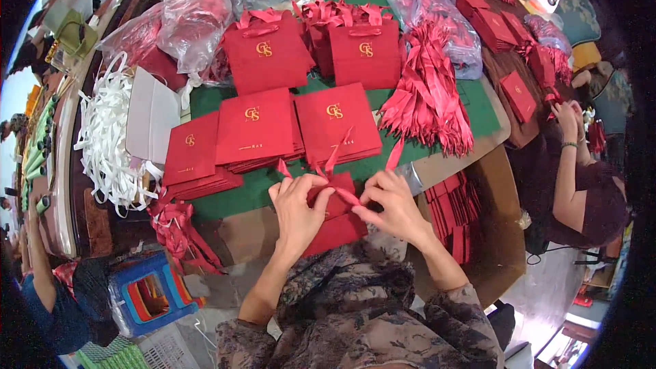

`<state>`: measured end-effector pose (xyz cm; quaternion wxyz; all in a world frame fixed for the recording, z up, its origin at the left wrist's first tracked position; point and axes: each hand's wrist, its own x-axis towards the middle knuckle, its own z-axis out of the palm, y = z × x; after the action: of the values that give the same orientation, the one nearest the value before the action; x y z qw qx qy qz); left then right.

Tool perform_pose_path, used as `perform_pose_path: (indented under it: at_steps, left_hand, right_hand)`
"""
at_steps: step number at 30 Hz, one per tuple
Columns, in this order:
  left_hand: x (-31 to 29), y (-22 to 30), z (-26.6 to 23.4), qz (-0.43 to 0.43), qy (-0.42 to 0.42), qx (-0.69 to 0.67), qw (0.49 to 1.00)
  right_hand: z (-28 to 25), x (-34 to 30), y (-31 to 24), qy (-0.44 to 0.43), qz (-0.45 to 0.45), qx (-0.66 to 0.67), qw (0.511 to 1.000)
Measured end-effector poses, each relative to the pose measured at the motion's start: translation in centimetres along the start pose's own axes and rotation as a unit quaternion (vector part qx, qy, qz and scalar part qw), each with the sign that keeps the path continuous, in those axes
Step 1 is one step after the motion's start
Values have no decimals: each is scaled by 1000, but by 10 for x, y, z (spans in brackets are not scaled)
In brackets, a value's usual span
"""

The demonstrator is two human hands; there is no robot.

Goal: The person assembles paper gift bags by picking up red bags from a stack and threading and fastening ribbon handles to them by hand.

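Close together, the left hand (299,203) and right hand (393,206) both pinch red ribbon (348,196) between thumb and fingers, over a red bag (336,234) just below them, with stacked red pouches (254,128) beyond the left hand and a ribbon bundle (432,99) beyond the right.

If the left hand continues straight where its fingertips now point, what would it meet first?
The left hand would probably meet the red ribbon, then the right hand; exact depth is unclear.
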<state>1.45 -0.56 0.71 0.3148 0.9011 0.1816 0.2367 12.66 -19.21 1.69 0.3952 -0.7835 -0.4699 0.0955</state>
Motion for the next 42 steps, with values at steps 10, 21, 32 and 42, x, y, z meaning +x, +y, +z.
perform_pose_path:
  at_steps: [10, 21, 32, 42]
  left_hand:
    - [-4, 12, 9, 104, 88, 110, 985]
    - [-8, 17, 11, 93, -64, -185, 976]
    - [-6, 1, -5, -3, -70, -83, 994]
    - [-19, 38, -16, -37, -111, -274, 955]
  right_hand:
    - [-20, -26, -24, -6, 133, 80, 988]
    - [-21, -11, -31, 33, 91, 78, 992]
    - [-27, -10, -55, 171, 115, 109, 973]
    - [-6, -1, -60, 75, 36, 65, 994]
